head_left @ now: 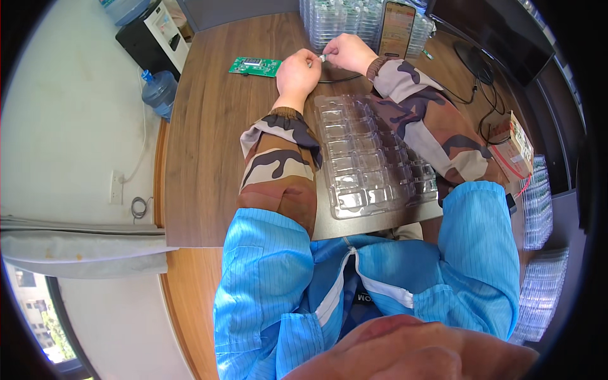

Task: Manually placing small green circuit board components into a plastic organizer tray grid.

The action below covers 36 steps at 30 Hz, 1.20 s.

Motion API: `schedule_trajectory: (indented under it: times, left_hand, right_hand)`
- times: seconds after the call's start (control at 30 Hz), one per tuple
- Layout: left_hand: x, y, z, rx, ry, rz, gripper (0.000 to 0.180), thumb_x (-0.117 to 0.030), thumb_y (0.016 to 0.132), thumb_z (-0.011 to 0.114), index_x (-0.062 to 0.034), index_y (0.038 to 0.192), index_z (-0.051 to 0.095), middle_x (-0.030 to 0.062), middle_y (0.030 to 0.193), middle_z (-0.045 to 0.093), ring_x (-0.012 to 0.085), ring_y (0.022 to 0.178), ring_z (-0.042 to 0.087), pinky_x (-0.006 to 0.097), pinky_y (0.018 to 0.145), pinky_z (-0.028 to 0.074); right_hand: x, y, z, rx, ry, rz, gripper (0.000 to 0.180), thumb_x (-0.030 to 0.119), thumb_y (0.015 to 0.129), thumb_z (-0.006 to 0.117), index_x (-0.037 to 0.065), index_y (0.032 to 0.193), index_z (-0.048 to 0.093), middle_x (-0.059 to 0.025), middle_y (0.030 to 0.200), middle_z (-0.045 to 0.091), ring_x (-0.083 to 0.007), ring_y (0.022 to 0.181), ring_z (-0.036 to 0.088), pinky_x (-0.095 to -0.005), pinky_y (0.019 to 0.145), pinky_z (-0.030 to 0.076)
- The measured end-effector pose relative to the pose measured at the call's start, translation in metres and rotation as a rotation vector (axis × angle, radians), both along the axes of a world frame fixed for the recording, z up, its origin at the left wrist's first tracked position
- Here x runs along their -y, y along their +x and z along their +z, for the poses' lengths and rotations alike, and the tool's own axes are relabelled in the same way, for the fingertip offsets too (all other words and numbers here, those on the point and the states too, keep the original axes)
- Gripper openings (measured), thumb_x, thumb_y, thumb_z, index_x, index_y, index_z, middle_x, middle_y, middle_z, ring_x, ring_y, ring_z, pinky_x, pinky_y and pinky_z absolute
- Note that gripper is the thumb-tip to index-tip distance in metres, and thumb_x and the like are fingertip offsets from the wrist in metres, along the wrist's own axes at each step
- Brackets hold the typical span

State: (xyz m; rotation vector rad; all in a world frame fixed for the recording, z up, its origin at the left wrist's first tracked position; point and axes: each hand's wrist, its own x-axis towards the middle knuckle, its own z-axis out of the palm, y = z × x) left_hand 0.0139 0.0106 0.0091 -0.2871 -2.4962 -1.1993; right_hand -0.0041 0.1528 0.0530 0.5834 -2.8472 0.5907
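Currently both hands meet over the far part of the brown wood-grain desk (206,145). The right hand (350,52) pinches a small whitish connector (323,57) between its thumb and forefinger, at the gap between the two hands. The left hand (297,75) has its fingers curled in toward that same connector, but whether they grip anything cannot be told, since the back of the hand hides them. A green circuit board (254,67) with a small digit display (252,62) lies on the desk just left of the left hand, its right end meeting or passing behind that hand. A thin black cable (341,80) runs on the desk beneath the right wrist. Nearer the person, a clear plastic blister tray (361,161) with moulded pockets lies between the forearms, partly covered by the right camouflage sleeve (430,123). Beyond the right hand, a smartphone (397,30) with a lit screen stands upright before stacked clear trays (329,25). On the far right are a dark monitor (500,31) and, nearer, a cardboard box (514,152).
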Motion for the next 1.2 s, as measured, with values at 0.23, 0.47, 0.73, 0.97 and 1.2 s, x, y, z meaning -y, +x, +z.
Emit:
schedule_trajectory:
  times: [0.23,0.47,0.73,0.97,1.2]
  left_hand:
    - [0.003,-0.006,-0.004,0.007,-0.070,0.043,0.015,-0.023,0.070,0.054,-0.0100,0.074,0.060,0.0094,0.074,0.061,0.0272,0.074,0.058,0.037,0.065,0.046]
    - [0.001,-0.002,-0.001,0.026,-0.065,0.015,0.016,-0.026,0.071,0.054,-0.0122,0.075,0.061,0.0081,0.076,0.062,0.0270,0.076,0.058,0.036,0.066,0.046]
    - [0.007,-0.010,-0.005,0.000,-0.128,0.017,0.021,-0.032,0.071,0.054,-0.0149,0.077,0.063,0.0065,0.077,0.062,0.0266,0.076,0.058,0.035,0.066,0.046]
    - [0.004,-0.013,-0.007,0.028,-0.115,-0.029,0.022,-0.032,0.071,0.055,-0.0137,0.079,0.063,0.0039,0.075,0.063,0.0230,0.075,0.059,0.033,0.066,0.045]
    - [0.006,-0.010,-0.004,0.031,-0.127,-0.017,0.023,-0.033,0.071,0.056,-0.0128,0.080,0.063,0.0035,0.075,0.063,0.0219,0.074,0.058,0.032,0.066,0.045]
  right_hand:
    - [0.021,0.000,-0.001,-0.190,0.188,-0.085,0.016,0.010,0.064,0.055,0.003,0.076,0.064,-0.0168,0.080,0.060,-0.0312,0.076,0.059,-0.0365,0.070,0.047]
    - [-0.029,0.014,0.015,-0.119,0.121,-0.005,0.015,0.016,0.065,0.058,0.007,0.076,0.065,-0.0127,0.072,0.061,-0.0277,0.069,0.060,-0.0350,0.065,0.048]
    - [-0.102,0.048,0.014,0.272,0.058,-0.019,0.019,0.022,0.065,0.064,0.004,0.069,0.064,-0.0116,0.063,0.061,-0.0210,0.060,0.059,-0.0309,0.058,0.046]
    - [-0.127,0.090,0.028,-0.025,0.166,-0.084,0.015,0.016,0.068,0.060,0.003,0.075,0.061,-0.0116,0.069,0.061,-0.0260,0.066,0.059,-0.0331,0.059,0.046]
    - [-0.143,0.193,0.044,0.226,0.136,0.169,0.008,0.004,0.069,0.059,0.002,0.077,0.058,-0.0080,0.071,0.057,-0.0202,0.064,0.056,-0.0287,0.059,0.045]
